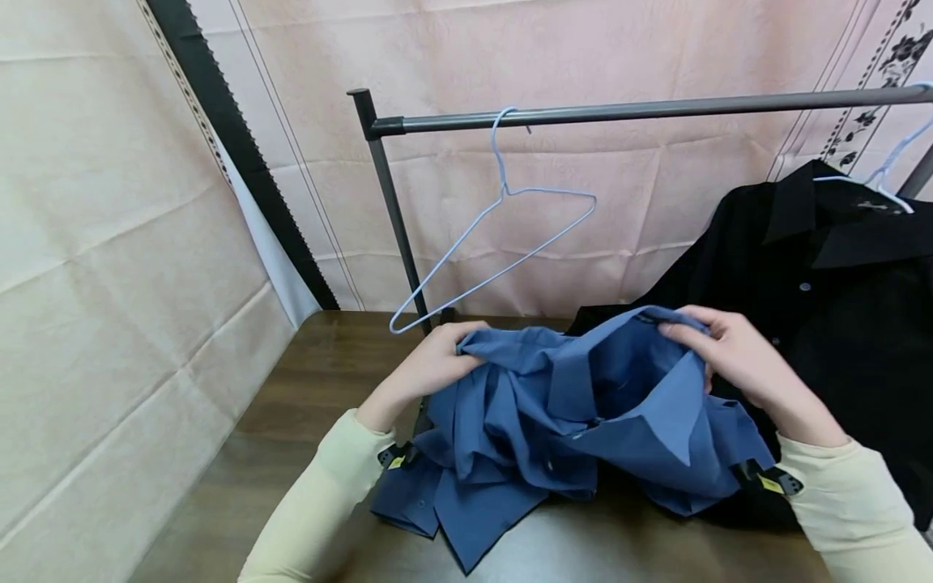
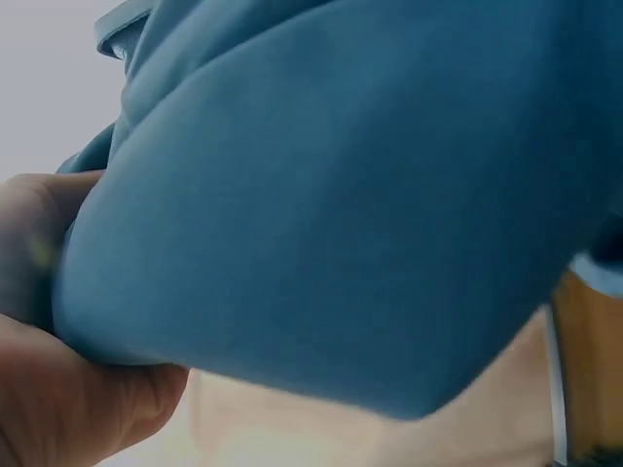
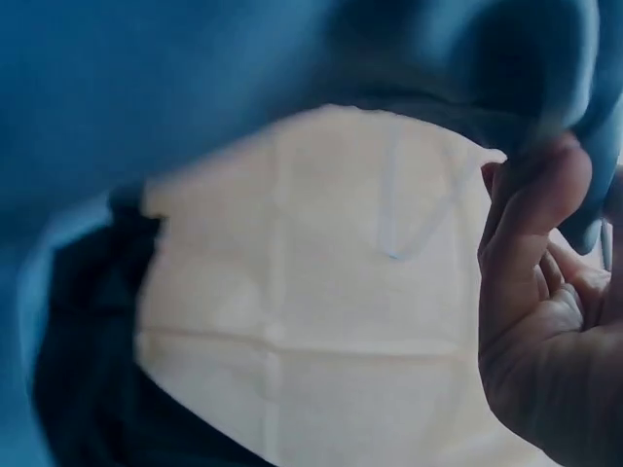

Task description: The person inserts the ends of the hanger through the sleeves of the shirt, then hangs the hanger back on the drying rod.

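Brown table (image 1: 255,457) lies nearest to me as I look on from far away, and over its near part is the blue shirt (image 1: 510,413), bunched in soft folds, its upper part raised and the lower folds hanging close to the table; whether they touch it, I cannot tell. On the left, the left hand (image 1: 445,354) grips gathered cloth, thumb pressed against it; on the right, the right hand (image 1: 732,356) pinches the edge beside the collar (image 1: 572,385), though its fingertips are partly covered. I judge this cloth light, soft and thin, not fragile and only a little slippery, so it should sag easily wherever nothing supports it. The collar looks stiffer, and I would take hold there or at the shoulders, where the shape keeps better than in the loose body. Beyond the right hand, at the right, a black shirt (image 1: 853,324) hangs on its own hanger (image 1: 884,168). Farther, left of it, a thin pale-blue hanger (image 1: 503,180) hangs tilted from the dark rack (image 1: 656,109), and farthest is the creased pinkish cloth (image 1: 583,48).
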The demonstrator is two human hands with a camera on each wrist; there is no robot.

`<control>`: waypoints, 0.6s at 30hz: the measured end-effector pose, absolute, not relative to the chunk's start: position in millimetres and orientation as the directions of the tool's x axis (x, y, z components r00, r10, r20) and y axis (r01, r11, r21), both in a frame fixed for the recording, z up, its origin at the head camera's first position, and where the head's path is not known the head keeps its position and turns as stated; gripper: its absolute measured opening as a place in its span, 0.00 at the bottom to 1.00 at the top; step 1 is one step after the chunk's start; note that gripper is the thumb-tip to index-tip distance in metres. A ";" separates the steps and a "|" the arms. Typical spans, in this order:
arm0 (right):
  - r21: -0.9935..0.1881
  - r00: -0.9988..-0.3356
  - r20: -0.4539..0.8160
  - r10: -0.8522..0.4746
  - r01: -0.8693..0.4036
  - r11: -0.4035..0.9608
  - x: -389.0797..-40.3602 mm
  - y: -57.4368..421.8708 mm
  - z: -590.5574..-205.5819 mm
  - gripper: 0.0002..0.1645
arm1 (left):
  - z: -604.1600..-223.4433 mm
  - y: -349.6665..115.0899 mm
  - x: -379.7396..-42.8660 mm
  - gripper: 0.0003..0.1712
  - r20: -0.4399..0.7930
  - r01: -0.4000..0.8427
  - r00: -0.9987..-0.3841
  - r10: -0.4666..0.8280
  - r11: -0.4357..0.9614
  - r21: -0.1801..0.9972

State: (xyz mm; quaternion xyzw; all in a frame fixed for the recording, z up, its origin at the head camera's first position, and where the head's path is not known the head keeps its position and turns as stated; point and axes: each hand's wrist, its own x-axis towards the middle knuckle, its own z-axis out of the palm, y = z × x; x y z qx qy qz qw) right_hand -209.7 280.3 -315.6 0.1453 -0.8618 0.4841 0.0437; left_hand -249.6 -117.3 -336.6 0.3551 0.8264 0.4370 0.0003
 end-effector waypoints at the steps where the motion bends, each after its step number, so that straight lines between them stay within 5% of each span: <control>1: -0.819 -0.957 0.181 -0.226 -0.274 0.505 -210.6 277.8 -322.1 0.12 | -342.5 -121.4 -249.7 0.07 0.287 0.573 -0.754 0.590 0.379 0.726; 6: -0.801 -0.958 0.062 -0.278 -0.214 0.559 -216.1 265.5 -350.0 0.23 | -369.1 -142.6 -252.9 0.08 0.202 0.508 -0.797 0.569 0.450 0.734; 18: -0.817 -0.904 -0.083 -0.418 -0.178 0.548 -217.4 237.7 -425.2 0.20 | -426.6 -183.4 -253.5 0.16 0.000 0.424 -0.775 0.632 0.520 0.741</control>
